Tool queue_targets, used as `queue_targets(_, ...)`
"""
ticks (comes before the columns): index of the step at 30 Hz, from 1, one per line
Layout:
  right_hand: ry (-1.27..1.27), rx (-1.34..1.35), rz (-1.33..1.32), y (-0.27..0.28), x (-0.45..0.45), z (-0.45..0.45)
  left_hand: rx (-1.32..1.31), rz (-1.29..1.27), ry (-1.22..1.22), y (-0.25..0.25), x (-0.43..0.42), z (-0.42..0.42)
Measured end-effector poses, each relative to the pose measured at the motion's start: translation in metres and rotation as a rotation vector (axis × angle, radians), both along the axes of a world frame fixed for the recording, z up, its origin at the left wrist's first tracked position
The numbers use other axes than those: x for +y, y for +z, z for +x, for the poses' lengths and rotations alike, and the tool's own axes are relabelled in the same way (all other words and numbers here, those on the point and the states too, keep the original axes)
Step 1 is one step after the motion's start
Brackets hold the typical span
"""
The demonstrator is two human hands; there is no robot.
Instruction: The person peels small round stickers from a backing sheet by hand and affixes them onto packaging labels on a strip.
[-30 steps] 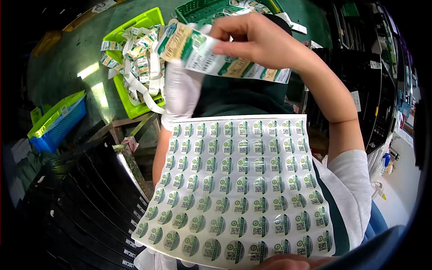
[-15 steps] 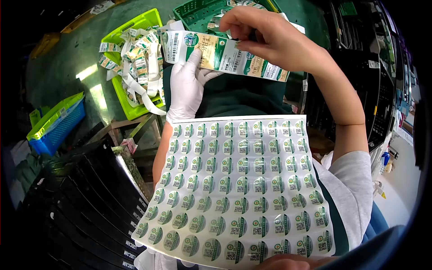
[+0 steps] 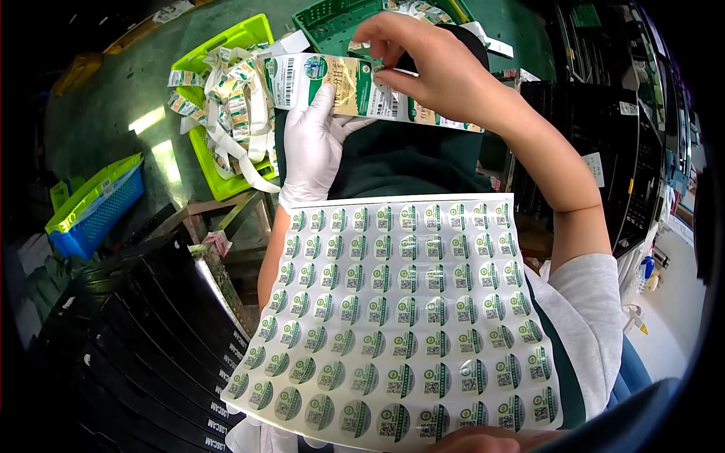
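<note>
My left hand [image 3: 310,147], in a white glove, grips a strip of printed labels [image 3: 343,87] from below, thumb on its face. The strip repeats barcodes, green panels and gold panels with Chinese print. Over its middle is my bare right hand [image 3: 434,72], fingers curled and thumb tip close to the strip. Whatever lies between these fingertips is too small to make out. A large sheet of round green-and-white QR code stickers [image 3: 404,302] spreads in front of me, covering part of my left forearm.
Similar label strips fill a lime-green basket [image 3: 220,185] at upper left. A dark green crate [image 3: 321,26] stands at the top. Blue and green baskets [image 3: 98,204] are at far left. Stacked black crates [image 3: 136,340] stand lower left. Blurred skin and something white show at the bottom edge.
My right hand has shifted left along the strip. The strip has moved slightly left. A dark round shape now shows behind my right hand. The sticker sheet has stayed still.
</note>
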State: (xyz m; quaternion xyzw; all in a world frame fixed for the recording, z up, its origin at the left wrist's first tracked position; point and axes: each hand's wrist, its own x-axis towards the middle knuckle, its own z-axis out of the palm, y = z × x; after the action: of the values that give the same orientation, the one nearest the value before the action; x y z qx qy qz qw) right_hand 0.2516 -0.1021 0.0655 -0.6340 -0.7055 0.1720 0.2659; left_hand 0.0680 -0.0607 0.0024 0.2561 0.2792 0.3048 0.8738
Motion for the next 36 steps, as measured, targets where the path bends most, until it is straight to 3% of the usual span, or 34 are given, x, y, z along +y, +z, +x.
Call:
queue_targets(2,-0.072,-0.172,0.182,-0.007,0.003,0.01,-0.047,-0.019,0.004,-0.007,0.004,-0.004)
queue_targets(4,-0.136,0.032,-0.069,-0.003,0.004,0.019,0.014,0.036,0.046,-0.004,0.002,-0.006)
queue_targets(6,0.025,0.227,-0.236,0.005,0.001,0.016,0.013,0.054,0.083,-0.004,0.005,-0.008)
queue_targets(7,0.119,0.198,-0.381,0.013,0.001,0.013,0.012,0.064,0.1,-0.004,0.006,-0.009)
queue_targets(10,0.082,0.454,-0.24,0.009,0.006,-0.005,-0.395,0.059,0.069,0.005,0.0,-0.011)
queue_targets(11,0.098,0.473,-0.258,0.014,0.011,-0.007,-0.199,0.049,0.037,-0.004,-0.006,-0.005)
queue_targets(12,0.056,0.521,-0.291,0.02,0.015,-0.009,0.012,0.259,-0.117,-0.008,-0.016,-0.005)
queue_targets(14,-0.025,0.615,-0.358,0.033,0.018,-0.015,0.022,0.075,-0.173,-0.015,-0.029,0.017)
queue_targets(16,-0.069,0.542,-0.203,0.039,0.014,-0.01,-0.024,0.037,-0.139,-0.006,-0.03,0.021)
queue_targets(22,-0.099,0.711,-0.158,0.027,-0.009,0.007,0.011,-0.054,-0.025,-0.004,-0.008,0.008)
queue_targets(26,-0.127,0.582,-0.046,0.011,-0.011,0.002,0.01,-0.034,0.001,-0.001,-0.007,0.008)
queue_targets(27,-0.059,0.55,0.108,-0.001,-0.01,0.0,0.015,-0.044,-0.006,-0.002,-0.007,0.007)
queue_targets(36,0.079,0.174,0.027,0.001,-0.005,-0.004,-0.015,-0.004,-0.023,-0.004,-0.008,0.007)
